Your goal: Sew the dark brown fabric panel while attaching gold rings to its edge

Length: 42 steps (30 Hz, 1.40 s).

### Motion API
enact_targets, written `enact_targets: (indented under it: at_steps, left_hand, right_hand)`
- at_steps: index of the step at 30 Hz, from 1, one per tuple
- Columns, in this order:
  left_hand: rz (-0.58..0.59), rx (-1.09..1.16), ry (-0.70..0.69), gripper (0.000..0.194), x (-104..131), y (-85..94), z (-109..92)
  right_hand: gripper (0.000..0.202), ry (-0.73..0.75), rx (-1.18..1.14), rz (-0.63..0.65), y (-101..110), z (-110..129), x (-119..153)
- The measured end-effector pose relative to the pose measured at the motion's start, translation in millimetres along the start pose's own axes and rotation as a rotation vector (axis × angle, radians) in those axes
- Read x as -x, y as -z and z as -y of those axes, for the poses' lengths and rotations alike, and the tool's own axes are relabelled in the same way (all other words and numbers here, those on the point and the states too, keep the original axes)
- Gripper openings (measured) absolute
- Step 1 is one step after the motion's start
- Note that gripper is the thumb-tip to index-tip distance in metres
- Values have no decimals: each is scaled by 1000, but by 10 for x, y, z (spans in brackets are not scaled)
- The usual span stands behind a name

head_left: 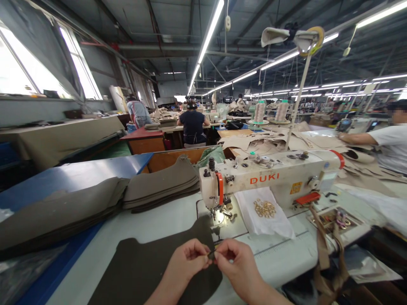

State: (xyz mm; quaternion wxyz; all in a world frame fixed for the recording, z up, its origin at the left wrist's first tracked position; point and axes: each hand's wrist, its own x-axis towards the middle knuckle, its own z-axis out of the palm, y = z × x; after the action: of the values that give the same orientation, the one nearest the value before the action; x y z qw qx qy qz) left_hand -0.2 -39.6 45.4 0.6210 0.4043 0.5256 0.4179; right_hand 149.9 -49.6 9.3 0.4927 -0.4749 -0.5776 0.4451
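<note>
My left hand (187,259) and my right hand (238,262) meet in front of the sewing machine (270,174), fingertips nearly touching. Between them they pinch a small dark strip (212,253); a glint of gold shows at it, too small to make out. Below my hands a dark fabric panel (140,269) lies flat on the pale machine table (111,228), its upper corner reaching near the needle area. A pile of small gold metal rings (264,209) rests on a white sheet (281,228) against the machine's body.
Stacked dark panels (57,207) lie at the left, with another stack (162,184) behind the table. A parts tray (356,233) and hanging brown straps (322,248) are at the right. Beige pieces (254,144) lie behind the machine. A co-worker's arm (359,139) reaches in there.
</note>
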Motion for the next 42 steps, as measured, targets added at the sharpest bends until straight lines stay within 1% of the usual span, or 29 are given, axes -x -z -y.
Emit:
enact_targets:
  at_steps: [3,8,12,15,17,20,23,26,28,30,31,32,34,36,37,39,42]
  left_hand:
    - [9,-26,-27,16,21,-6,-15]
    - [-51,-94,-173,15,47,-34,27]
    - [-102,-109,-253,14,79,-57,34]
    - [-121,-110,-280,14,100,-66,13]
    - [-136,-104,-289,16,104,-72,4]
    - [-146,-102,-296,17,92,-80,20]
    - [-148,-126,-293,17,75,-78,61]
    - [-102,-185,-256,17,55,-42,83]
    - [-21,-260,-219,17,18,14,70]
    - [51,-362,-213,17,-58,96,46]
    - [56,-423,-236,18,-113,145,41]
    - [31,-497,-287,19,-176,195,46]
    - [-79,-698,-453,23,-307,287,98]
    - [-171,-934,-645,26,-406,351,200]
    - [-188,-1040,-723,27,-431,367,261]
    - [-178,-1186,-827,28,-429,373,377]
    - [-173,-1261,-893,30,-336,358,493]
  right_hand:
    - [13,13,-3,-23,-19,-7,7]
    - [11,27,-25,-5,-14,-23,12]
    - [10,-24,-102,8,2,-14,0]
    - [10,-70,-219,38,10,-1,-8]
    - [12,-86,-256,61,19,11,-13]
    - [12,-79,-211,88,50,49,-24]
    - [11,-25,-45,127,98,111,-43]
    - [11,-4,93,179,139,141,-67]
    - [11,-41,70,203,154,114,-86]
    - [9,-110,-9,207,164,55,-112]
    - [8,-150,-49,203,170,23,-130]
    - [7,-190,-82,195,177,-7,-151]
    - [7,-264,-111,178,194,-48,-207]
    - [7,-319,-101,174,208,-63,-278]
    - [8,-341,-90,177,209,-63,-319]
    - [9,-377,-66,196,190,-60,-409]
    - [11,-427,-30,236,107,-64,-550]
